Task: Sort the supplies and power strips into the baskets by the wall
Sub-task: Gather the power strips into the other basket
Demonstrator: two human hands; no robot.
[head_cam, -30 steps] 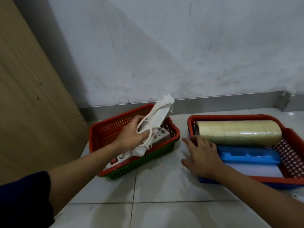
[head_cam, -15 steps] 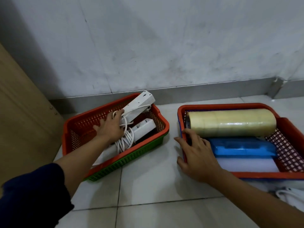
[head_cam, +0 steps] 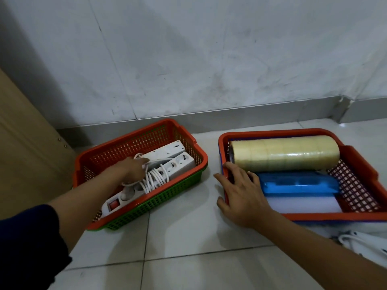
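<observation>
Two white power strips (head_cam: 165, 164) with coiled cords lie in the red basket (head_cam: 117, 151) by the wall, one showing a red switch. Left hand (head_cam: 129, 171) rests on them, fingers mostly hidden, can't tell their state. Right hand (head_cam: 243, 193), fingers spread, rests on the second basket's (head_cam: 356, 155) rim beside the tape rolls (head_cam: 284, 152).

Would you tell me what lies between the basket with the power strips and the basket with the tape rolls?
In the head view, only bare floor tile separates the left basket from the right basket.
</observation>
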